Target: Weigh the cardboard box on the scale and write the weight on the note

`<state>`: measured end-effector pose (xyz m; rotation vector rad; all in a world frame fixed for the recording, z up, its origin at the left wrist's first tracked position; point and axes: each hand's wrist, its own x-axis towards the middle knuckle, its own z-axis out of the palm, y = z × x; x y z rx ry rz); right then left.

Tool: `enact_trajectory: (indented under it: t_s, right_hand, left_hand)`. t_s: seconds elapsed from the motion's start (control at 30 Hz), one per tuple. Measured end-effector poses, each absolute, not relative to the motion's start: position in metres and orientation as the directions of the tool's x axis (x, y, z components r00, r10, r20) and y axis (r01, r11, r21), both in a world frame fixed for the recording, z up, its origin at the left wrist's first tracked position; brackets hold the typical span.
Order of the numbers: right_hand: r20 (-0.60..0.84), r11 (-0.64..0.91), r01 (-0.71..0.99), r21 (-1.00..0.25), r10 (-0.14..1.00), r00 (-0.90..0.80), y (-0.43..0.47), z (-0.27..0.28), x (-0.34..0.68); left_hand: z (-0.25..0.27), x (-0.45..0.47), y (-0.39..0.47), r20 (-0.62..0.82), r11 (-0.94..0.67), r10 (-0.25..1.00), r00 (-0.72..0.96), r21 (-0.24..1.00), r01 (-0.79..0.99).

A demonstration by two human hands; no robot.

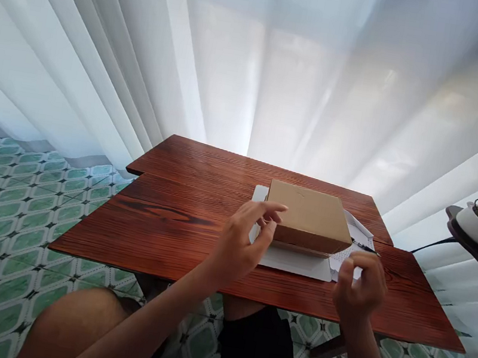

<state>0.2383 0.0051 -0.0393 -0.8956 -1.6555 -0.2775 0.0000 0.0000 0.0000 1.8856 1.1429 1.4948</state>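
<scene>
My left hand point(241, 240), fingers spread, touches the cardboard box point(309, 217) at its nine o'clock; right hand point(360, 289) pinches paper point(347, 258).

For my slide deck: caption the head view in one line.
Seated person's left hand touches a closed cardboard box on white papers; right hand beside them.
</scene>
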Motion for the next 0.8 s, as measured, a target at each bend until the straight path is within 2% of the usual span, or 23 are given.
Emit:
enact_trajectory:
  t_s: [0.1, 0.2, 0.3, 0.43, 0.53, 0.63, 0.8]
  right_hand:
    - [0.842, 0.529, 0.714, -0.458, 0.515, 0.159, 0.022, -0.043, 0.249]
    - [0.722, 0.419, 0.679, -0.603, 0.648, 0.241, 0.035, -0.052, 0.257]
    - [0.588, 0.318, 0.633, -0.706, 0.762, 0.273, 0.043, -0.064, 0.266]
    - [0.370, 0.187, 0.527, -0.829, 0.890, 0.266, 0.047, -0.078, 0.274]
    - [0.279, 0.126, 0.497, -0.859, 0.928, 0.247, 0.047, -0.083, 0.274]
    - [0.272, 0.122, 0.512, -0.850, 0.934, 0.230, 0.046, -0.083, 0.271]
    - [0.299, 0.154, 0.499, -0.853, 0.928, 0.224, 0.044, -0.083, 0.267]
  left_hand:
    - [-0.012, -0.002, 0.012, 0.571, -0.513, 0.821, -0.011, 0.745, 0.427]
    - [-0.026, -0.003, 0.025, 0.504, -0.411, 0.862, -0.048, 0.752, 0.516]
    - [-0.039, -0.004, 0.036, 0.375, -0.281, 0.925, -0.061, 0.784, 0.554]
    - [-0.053, -0.004, 0.047, 0.164, -0.131, 0.986, -0.019, 0.848, 0.514]
    - [-0.054, -0.002, 0.049, 0.062, -0.060, 0.998, 0.014, 0.851, 0.522]
    - [-0.048, 0.001, 0.047, -0.021, 0.001, 0.999, 0.028, 0.823, 0.568]
    - [-0.042, 0.005, 0.043, -0.024, 0.006, 0.999, 0.022, 0.812, 0.583]
